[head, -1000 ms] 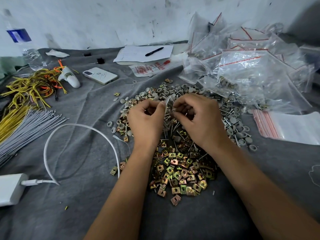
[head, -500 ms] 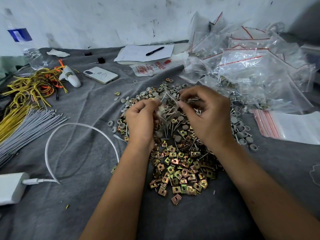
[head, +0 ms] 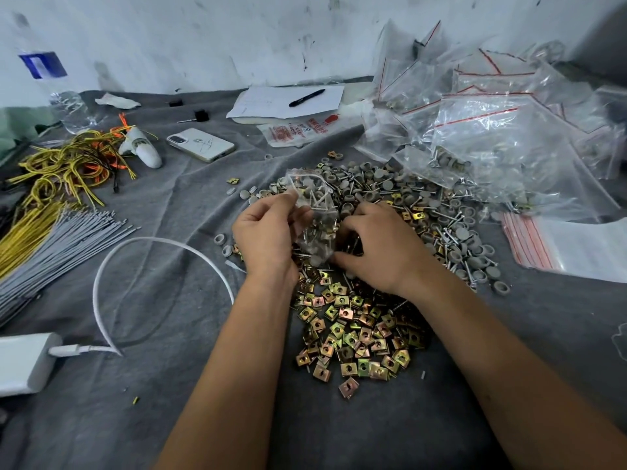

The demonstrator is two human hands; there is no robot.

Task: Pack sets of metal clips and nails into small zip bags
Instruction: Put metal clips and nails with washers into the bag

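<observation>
Comparing with the view half a second back, the small bag (head: 314,215) is now held by the left hand (head: 268,237) alone, pinched at its upper left edge between curled fingers and thumb, and hangs upright over the pile (head: 373,266). The right hand (head: 380,247) is released from the bag and lowered onto the pile just right of it, fingers bent down among the screws; whether anything is gripped cannot be told. Nails and grey caps are visible inside the bag, so filling is judged under way, with another piece probably being fetched. Gold clips (head: 353,334) lie at the pile's near side. Filled bags (head: 492,137) are heaped beyond the pile to the right, empty red-striped bags (head: 559,245) to its right. A packet (head: 298,128) with red print lies beyond the pile; its characters cannot be read. A bottle (head: 44,83) with a blue label stands far left of the pile, its text illegible.
</observation>
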